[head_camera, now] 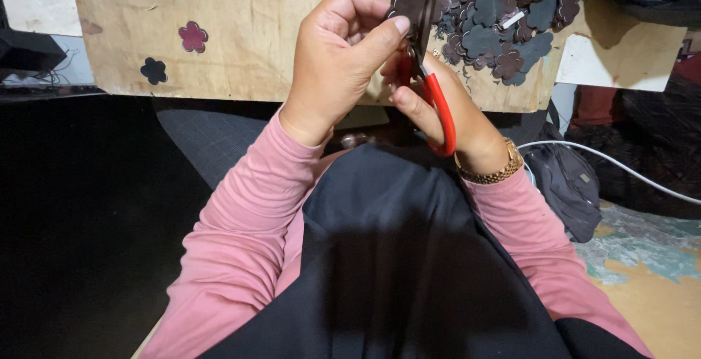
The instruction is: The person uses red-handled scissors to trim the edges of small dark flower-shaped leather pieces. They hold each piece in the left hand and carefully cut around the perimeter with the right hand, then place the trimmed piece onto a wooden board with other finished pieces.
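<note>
From the head camera, the left hand [337, 59] pinches a dark flower-shaped cutout [409, 2] between thumb and curled fingers, holding it up above the wooden board [248, 30] so the blades can meet its edge. Just right of the cutout, the right hand [445, 111] grips red-handled scissors [437, 100], fingers closed through the loop. A pile of cutouts [504, 16] lies on the board's right end.

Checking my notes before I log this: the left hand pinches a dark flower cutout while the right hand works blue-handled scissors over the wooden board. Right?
Not quite: the scissors have red handles, not blue. The head view shows the rest holds: the left hand pinches the flower cutout, and the right hand works the scissors over the board.
</note>
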A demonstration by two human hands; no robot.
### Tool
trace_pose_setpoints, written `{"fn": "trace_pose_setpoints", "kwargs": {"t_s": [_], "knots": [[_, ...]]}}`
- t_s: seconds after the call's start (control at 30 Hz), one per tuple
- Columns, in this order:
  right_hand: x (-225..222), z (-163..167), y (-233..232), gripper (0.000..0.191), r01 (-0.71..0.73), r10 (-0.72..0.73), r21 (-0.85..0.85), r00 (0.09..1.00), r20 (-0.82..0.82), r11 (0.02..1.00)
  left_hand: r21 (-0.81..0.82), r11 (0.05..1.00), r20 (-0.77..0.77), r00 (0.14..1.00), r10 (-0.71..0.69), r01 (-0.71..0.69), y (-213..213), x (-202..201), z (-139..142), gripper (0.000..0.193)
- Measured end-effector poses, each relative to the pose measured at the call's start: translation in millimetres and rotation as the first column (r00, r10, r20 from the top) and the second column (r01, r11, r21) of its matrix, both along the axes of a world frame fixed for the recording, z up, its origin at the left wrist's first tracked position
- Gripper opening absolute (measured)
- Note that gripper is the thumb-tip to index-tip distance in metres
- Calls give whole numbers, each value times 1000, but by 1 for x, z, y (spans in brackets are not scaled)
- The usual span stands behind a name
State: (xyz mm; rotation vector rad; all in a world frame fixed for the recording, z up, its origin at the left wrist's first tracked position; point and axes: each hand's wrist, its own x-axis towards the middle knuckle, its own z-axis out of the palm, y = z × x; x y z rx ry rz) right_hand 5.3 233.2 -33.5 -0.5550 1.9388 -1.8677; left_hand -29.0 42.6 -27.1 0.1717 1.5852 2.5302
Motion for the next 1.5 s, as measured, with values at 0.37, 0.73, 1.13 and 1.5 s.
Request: {"fn": "trace_pose_setpoints", "kwargs": {"t_s": [0.37,0.73,1.13,1.5], "knots": [[-2,-7,-2,71,23,-23,6,1000,-10,1000,4,1000,-11,1000,2,-2,0,0,-2,9],[-3,-4,-3,70,-7,11,-52,998,67,999,102,993,28,998,-63,60,1,3,9,9],[-2,-1,4,74,-103,116,-94,983,144,990,29,1000,29,999,-13,13,-17,-6,9,27],[-7,-4,12,69,-192,192,-25,981,37,981,-121,989,10,997,-81,82,-26,-6,11,33]]}}
